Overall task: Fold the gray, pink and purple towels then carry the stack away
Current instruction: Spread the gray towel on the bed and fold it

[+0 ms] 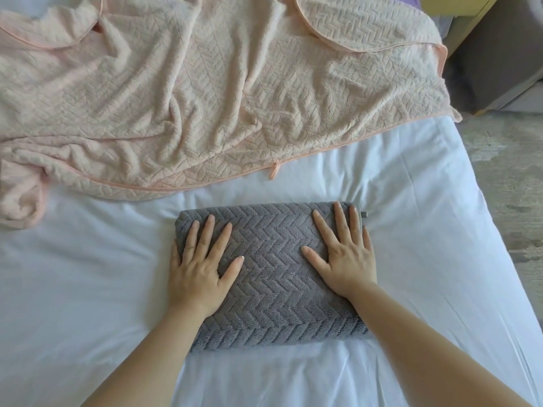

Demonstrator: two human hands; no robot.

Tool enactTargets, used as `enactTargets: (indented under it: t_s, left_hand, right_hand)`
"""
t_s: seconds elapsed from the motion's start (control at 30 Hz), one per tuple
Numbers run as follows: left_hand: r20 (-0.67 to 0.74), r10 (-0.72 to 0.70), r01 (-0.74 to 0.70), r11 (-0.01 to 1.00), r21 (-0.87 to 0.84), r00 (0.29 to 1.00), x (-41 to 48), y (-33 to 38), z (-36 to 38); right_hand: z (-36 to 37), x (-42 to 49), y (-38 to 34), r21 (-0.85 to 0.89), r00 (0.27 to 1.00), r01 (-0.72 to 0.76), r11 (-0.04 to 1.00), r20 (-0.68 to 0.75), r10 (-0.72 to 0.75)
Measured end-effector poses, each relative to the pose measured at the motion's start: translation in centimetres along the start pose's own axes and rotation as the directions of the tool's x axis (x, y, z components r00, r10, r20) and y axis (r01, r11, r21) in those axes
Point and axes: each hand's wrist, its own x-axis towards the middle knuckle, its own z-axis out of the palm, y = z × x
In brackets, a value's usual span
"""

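While the folded gray herringbone plush towel (270, 274) near the front edge of the white-sheeted bed (88, 274) is pressed flat by the left hand (199, 268) and right hand (343, 257), fingers spread, the pink fleece towel (205, 98) is sprawled just beyond, lengthwise left-to-right, hem nearer the left hand.

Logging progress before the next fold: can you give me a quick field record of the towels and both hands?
gray towel: folded, on white sheet
left hand: flat on gray towel, fingers straight
right hand: flat on gray towel, fingers straight
pink towel: unfolded, rumpled, behind gray towel
purple towel: only a corner visible, top edge
folded so far: gray only
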Motion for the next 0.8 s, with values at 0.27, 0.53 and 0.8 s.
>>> enactTargets:
  t_s: [0.27, 0.53, 0.8]
  left_hand:
    - [0.119, -0.39, 0.394, 0.767, -0.507, 0.913, -3.2, -2.2, -2.6]
    - [0.42, -0.52, 0.65, 0.413, -0.638, 0.743, -5.0, -2.8, -3.8]
    - [0.312, -0.382, 0.476, 0.484, -0.735, 0.87, -7.3, 2.6, -8.4]
  right_hand:
    - [-3.2, -1.3, 1.7, 0.452, 0.913, -0.408, 0.793, 0.201, 0.356]
    - [-4.4, -4.5, 2.0, 0.708, 0.807, -0.569, 0.418, 0.383, 0.45]
    - [-8.7, -14.6, 5.1, 0.801, 0.768, -0.5, 0.33, 0.234, 0.596]
